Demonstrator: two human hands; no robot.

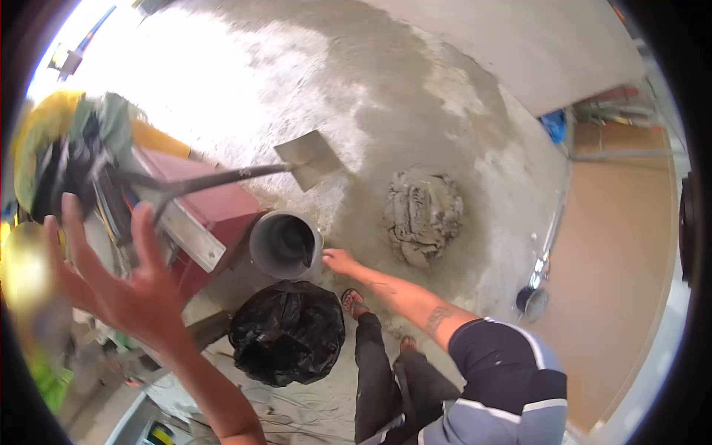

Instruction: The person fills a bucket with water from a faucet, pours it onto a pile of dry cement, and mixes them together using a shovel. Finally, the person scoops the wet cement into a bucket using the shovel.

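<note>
My left hand (pixel 122 285) is raised in the left foreground, fingers spread, with nothing in it. Just beyond its fingertips is the dark handle of a shovel (pixel 308 159); the blade points toward the wet floor. My right hand (pixel 339 260) reaches down to the right rim of a grey bucket (pixel 265 256), fingers curled at the edge. Dark material shows inside the bucket. A mound of wet mortar (pixel 423 215) lies on the concrete to the right of the bucket. Directly below the bucket stands a container lined with a black plastic bag (pixel 288 334).
A reddish box (pixel 215 200) with a metal straightedge (pixel 194 241) stands left of the bucket. Bags and cloths (pixel 81 141) are heaped behind it. To the right are a brown board (pixel 615 259) and a small metal pail (pixel 532 302). Cables lie near my feet.
</note>
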